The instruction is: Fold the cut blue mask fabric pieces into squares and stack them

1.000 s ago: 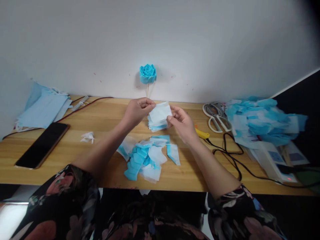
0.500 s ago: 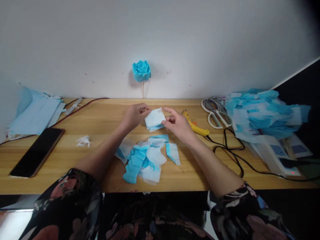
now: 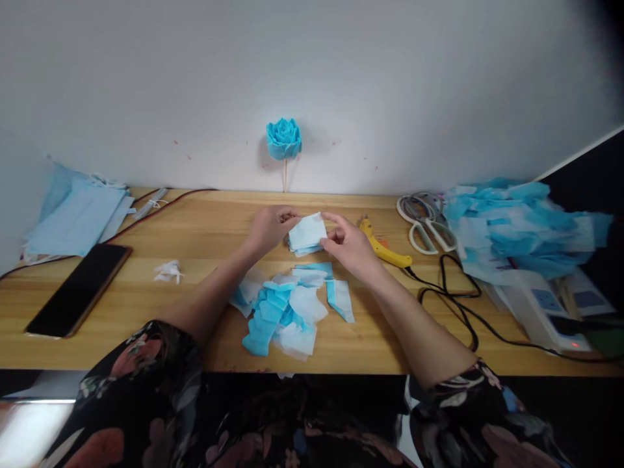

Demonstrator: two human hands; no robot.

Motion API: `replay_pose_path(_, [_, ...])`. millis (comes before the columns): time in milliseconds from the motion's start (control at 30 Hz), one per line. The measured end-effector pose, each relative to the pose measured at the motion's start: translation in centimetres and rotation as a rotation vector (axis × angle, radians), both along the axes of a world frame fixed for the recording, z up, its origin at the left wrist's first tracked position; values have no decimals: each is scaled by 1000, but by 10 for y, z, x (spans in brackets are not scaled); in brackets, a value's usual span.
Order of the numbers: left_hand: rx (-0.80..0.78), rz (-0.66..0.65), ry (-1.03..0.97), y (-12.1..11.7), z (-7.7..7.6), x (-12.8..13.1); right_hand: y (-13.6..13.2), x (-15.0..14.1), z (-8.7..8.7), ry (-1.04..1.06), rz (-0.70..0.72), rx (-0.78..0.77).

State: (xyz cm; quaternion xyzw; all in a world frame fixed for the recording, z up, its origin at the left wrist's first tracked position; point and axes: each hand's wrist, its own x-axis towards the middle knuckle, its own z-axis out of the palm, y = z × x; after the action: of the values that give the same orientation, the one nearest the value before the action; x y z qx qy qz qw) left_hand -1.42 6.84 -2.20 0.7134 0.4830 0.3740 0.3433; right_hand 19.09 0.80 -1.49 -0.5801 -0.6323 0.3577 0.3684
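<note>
A small stack of white and blue fabric squares (image 3: 307, 233) is between my hands at the middle of the table, its white side up. My left hand (image 3: 272, 227) has thumb and fingers pinched at the stack's upper left corner. On the other side my right hand (image 3: 348, 246) grips the right edge, thumb at the lower right and index finger along the upper right corner. Nearer to me lies a loose heap of cut blue and white fabric pieces (image 3: 273, 311). One folded piece (image 3: 340, 300) rests to the right of the heap.
A blue fabric rose (image 3: 283, 139) on a stick stands against the wall. Right are a yellow glue gun (image 3: 385, 250) with a black cord, scissors (image 3: 431, 235), a blue fabric pile (image 3: 517, 224) and a white box (image 3: 546, 309). Left are face masks (image 3: 78, 218), a phone (image 3: 80, 289) and white scraps (image 3: 168, 272).
The view has turned slightly left, so most things appear a little farther right. Both hands keep nearly the same hold on the stack.
</note>
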Motion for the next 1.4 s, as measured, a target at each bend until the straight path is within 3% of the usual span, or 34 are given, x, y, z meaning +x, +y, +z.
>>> replay_pose_path(167, [-16, 12, 61, 2, -4, 1, -1, 2, 4, -154, 20, -20])
replay_pose_path(267, [-27, 16, 80, 2, -5, 2, -4, 4, 13, -334, -38, 6])
replay_pose_path(400, [-38, 8, 96, 1, -4, 3, -8, 5, 21, -439, -159, 279])
replay_pose_path(500, [-27, 19, 103, 2, -5, 3, -10, 4, 18, -432, -13, 517])
replay_pose_path(567, [-15, 21, 98, 2, -6, 3, -10, 4, 13, -462, 135, 592])
replay_pose_path(700, [-1, 30, 92, 3, -6, 3, -7, 2, 4, -533, 280, 579])
replay_pose_path(1100, [218, 149, 57, 3, 3, -5, -2, 3, -6, -536, 315, 568])
replay_pose_path(1200, [172, 146, 26, 4, 4, -8, -2, 4, -3, -480, 270, 589])
replay_pose_path(1400, [129, 155, 36, 1, 10, -12, 4, 11, -1, -316, -23, 563])
